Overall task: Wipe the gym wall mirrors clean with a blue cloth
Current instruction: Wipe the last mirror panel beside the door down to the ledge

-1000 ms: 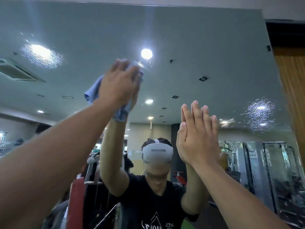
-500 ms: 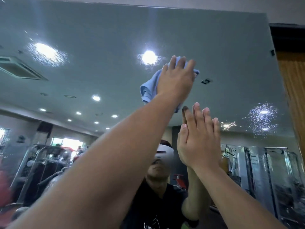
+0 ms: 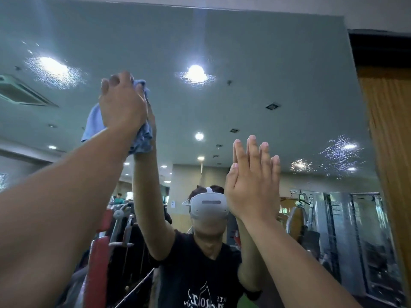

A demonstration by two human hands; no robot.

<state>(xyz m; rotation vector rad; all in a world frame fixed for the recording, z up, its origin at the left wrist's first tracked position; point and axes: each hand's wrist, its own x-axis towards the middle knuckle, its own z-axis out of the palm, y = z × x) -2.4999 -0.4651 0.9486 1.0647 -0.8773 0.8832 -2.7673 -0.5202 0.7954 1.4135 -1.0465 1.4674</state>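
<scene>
Seemingly partway: the left hand [image 3: 122,103], fingers curled round the bunched cloth [image 3: 93,121], presses it high on the mirror [image 3: 266,63]; speckled patches [image 3: 340,152] at upper left and far right, spray or grime I cannot tell, look unwiped. The right hand [image 3: 253,185] lies flat on the mirror, fingers straight, holding nothing. A wood panel [image 3: 391,152] bounds the right edge; nothing blocks the reach.

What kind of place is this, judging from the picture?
Most likely a gym: the large wall mirror reflects weight machines and a red padded bench, under a ceiling with recessed lights.
</scene>
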